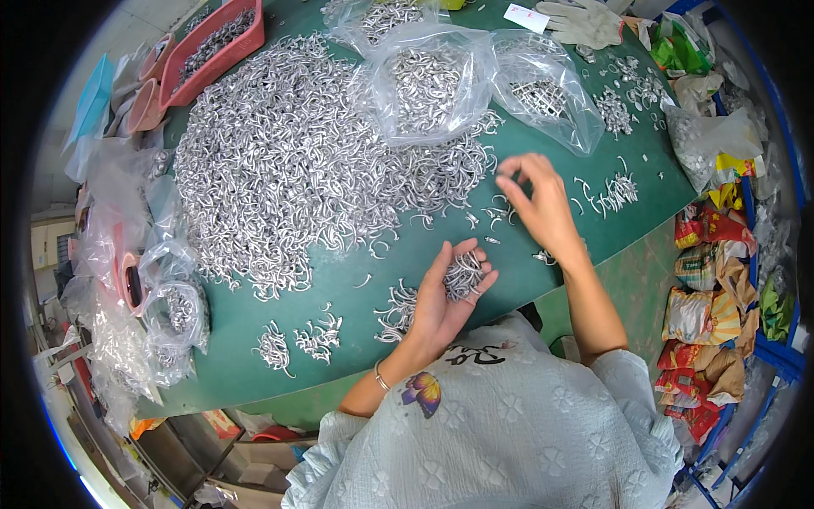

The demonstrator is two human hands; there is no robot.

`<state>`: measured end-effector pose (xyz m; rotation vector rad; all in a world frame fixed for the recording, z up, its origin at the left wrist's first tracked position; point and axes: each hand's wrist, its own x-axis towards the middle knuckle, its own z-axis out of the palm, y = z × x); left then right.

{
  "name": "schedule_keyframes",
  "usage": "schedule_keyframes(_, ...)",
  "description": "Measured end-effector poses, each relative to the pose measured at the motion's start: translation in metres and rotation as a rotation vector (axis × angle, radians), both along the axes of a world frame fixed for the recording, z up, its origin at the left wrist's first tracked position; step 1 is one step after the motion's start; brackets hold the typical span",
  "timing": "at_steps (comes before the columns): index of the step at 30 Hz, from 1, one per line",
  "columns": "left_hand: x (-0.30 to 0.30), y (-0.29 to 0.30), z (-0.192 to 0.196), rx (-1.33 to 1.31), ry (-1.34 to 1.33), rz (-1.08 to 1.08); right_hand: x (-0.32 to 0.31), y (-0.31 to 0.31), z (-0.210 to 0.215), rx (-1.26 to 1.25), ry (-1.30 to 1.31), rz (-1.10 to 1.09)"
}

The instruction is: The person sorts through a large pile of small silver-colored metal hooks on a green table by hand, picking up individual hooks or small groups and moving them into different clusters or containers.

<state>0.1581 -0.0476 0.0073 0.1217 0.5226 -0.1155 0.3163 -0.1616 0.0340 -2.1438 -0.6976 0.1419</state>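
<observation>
A heap of small curved silver metal pieces (280, 153) covers much of the green table. My left hand (437, 310) is cupped palm up near the table's front edge, its fingers curled round a handful of curved metal pieces (463, 276). Just beyond it, at the right edge of the heap, my right hand (540, 199) hovers with bent fingers, thumb and forefinger a little apart. Nothing shows between them. A few loose pieces (498, 210) lie beside that hand. A small pile (395, 312) sits left of my left hand, partly hidden by it.
Clear plastic bags of metal parts (426, 89) stand behind the heap. A pink basket (222, 64) is at the far left. Smaller piles (318, 338) lie near the front edge; another (617, 193) is at the right. A white glove (585, 23) lies at the back.
</observation>
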Motion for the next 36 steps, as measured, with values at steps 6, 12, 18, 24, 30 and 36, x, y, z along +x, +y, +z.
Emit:
schedule_keyframes(6,0.0,-0.001,0.003,-0.039,0.05,-0.01,0.022,0.007,-0.037,-0.161,-0.212,-0.052)
schedule_keyframes(12,-0.003,-0.001,-0.004,-0.076,-0.046,0.001,0.014,0.001,-0.025,-0.098,-0.154,-0.108)
schedule_keyframes(18,-0.001,-0.001,0.005,0.035,0.061,0.004,0.013,0.004,-0.027,-0.262,-0.335,-0.054)
schedule_keyframes(24,0.002,-0.004,0.012,0.083,0.072,0.039,-0.031,-0.006,0.033,0.004,0.28,0.283)
schedule_keyframes(30,0.0,-0.004,0.019,0.039,0.074,0.037,-0.03,-0.012,0.03,0.156,0.316,0.253)
schedule_keyframes(36,-0.012,0.0,0.011,-0.08,-0.02,0.07,-0.044,-0.016,0.021,0.176,0.4,0.213)
